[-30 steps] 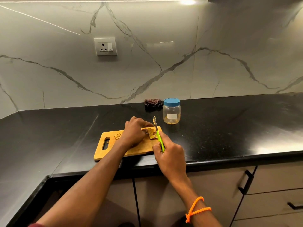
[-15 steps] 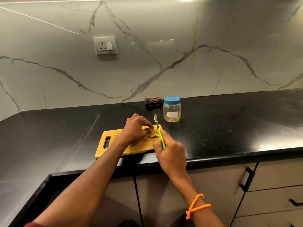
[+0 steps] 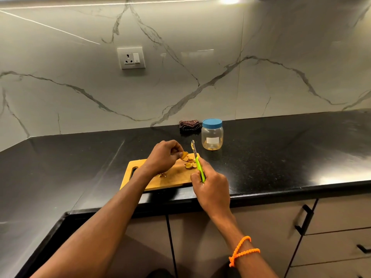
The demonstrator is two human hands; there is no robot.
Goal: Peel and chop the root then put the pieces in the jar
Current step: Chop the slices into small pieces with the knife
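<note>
A wooden cutting board lies on the black counter near its front edge. My left hand pinches a small yellow-brown piece of root just above the board's far right corner. Cut slices lie on the board below it. My right hand grips the green handle of a knife, blade pointing away, raised beside the slices. A clear plastic jar with a blue lid on stands just behind the board, to the right. Peel scraps lie by my left wrist.
A dark folded cloth lies against the marble wall, left of the jar. A wall socket sits above the counter. Cabinet drawers with black handles are below the counter at right.
My left hand has lifted off the board and now pinches a piece of root above it. The knife has risen slightly off the slices.
</note>
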